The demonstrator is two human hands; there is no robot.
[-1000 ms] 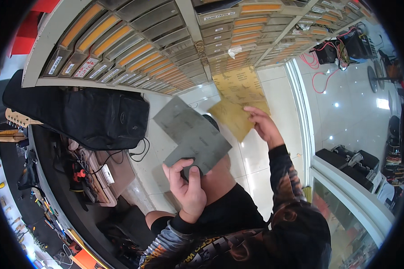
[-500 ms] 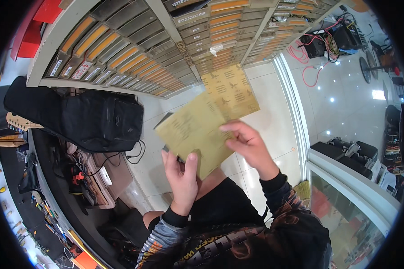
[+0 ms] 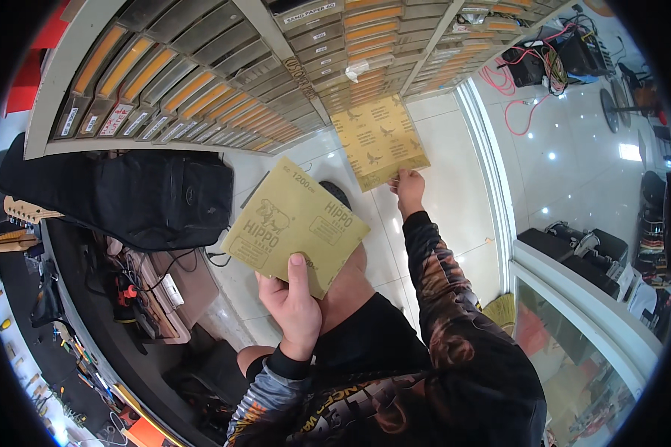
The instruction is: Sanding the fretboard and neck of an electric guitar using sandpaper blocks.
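My left hand (image 3: 294, 302) pinches the near corner of a yellow-green sandpaper sheet (image 3: 298, 216), thumb on top, its printed backing facing up. A dark edge shows beneath that sheet's far left side. Ahead, at the foot of the drawer cabinet, more printed sandpaper sheets (image 3: 380, 138) overlap low over the floor. With the arm stretched out, my right hand (image 3: 408, 192) has its fingers closed at their near edge. How many sheets it grips is not clear.
The tall drawer cabinet (image 3: 306, 89) with many small labelled drawers rises ahead. To the left lies a black guitar bag (image 3: 164, 197) beside a cluttered bench. A sliding door frame (image 3: 492, 179) runs along the right, with red cable (image 3: 511, 123) on the floor beyond.
My right hand has left the sheet in my left hand and reached forward to the sheets by the cabinet. The sheet in my left hand now shows its print more squarely.
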